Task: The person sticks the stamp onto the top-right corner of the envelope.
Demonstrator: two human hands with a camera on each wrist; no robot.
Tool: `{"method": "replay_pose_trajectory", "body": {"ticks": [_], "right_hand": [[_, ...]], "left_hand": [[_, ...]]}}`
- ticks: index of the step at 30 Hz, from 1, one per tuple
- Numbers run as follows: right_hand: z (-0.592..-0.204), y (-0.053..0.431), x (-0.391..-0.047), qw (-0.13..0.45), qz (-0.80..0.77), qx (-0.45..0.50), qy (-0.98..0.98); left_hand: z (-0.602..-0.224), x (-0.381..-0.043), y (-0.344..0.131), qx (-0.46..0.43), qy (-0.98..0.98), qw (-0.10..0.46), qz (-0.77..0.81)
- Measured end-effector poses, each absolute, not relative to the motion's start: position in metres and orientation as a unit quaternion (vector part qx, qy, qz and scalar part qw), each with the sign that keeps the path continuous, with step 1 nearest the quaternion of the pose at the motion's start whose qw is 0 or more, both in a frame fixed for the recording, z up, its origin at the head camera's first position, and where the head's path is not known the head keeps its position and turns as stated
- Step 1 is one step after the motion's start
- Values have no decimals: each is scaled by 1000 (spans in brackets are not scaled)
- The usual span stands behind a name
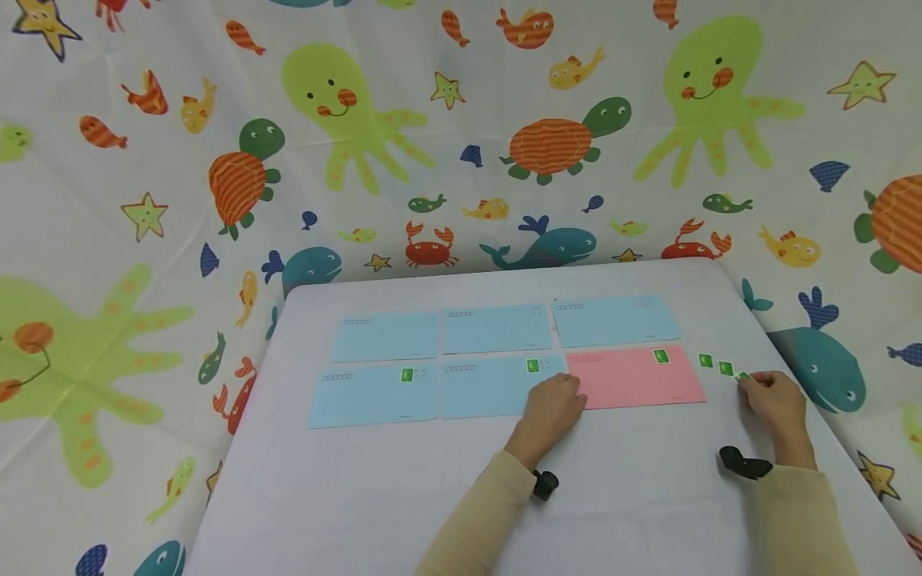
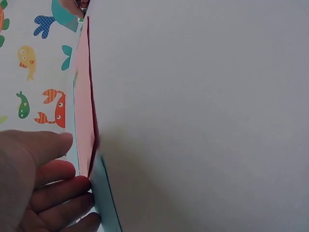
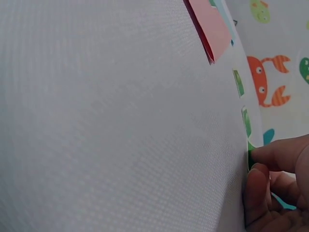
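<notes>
1. On the table (image 1: 360,496), at the right, pinching a small green stamp (image 1: 743,376) with the right-hand grip (image 1: 781,408).
2. Held just beside two other green stamps (image 1: 726,368), to the right of the pink envelope (image 1: 627,384).
3. Resting the left-hand grip (image 1: 551,412), loose and holding nothing, at the pink envelope's left edge, next to a blue envelope (image 1: 490,400).

Through the head camera I view, remotely, a white table (image 1: 374,496) with rounded far corners. Directly on its surface I count five light-blue rectangular paper envelopes (image 1: 497,330) and one pink rectangular paper envelope (image 1: 634,380), set in two rows of three, the pink at the near row's right end; two small green, white-bordered rectangular stamps (image 1: 705,361) lie just to its right.
</notes>
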State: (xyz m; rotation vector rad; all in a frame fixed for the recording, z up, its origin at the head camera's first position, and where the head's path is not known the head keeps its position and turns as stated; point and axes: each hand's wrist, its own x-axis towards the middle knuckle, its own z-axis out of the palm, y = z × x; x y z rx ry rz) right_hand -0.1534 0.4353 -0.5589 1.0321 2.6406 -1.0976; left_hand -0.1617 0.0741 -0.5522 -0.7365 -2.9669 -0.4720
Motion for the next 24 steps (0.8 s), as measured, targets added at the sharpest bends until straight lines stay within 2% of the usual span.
{"method": "replay_pose_trajectory", "body": {"ticks": [10,20,24], "right_hand": [[-562,435,-154,46,-359,342,868],[-561,435,-155,44,-360,341,867],[-561,436,-154,47,-361,346,865]], "left_hand": [[-542,-186,75,-222,-961,20,-164],[-549,-231,70,-187,-964,90,-164],[-553,-244,71,-179,-973,71,-130]]}}
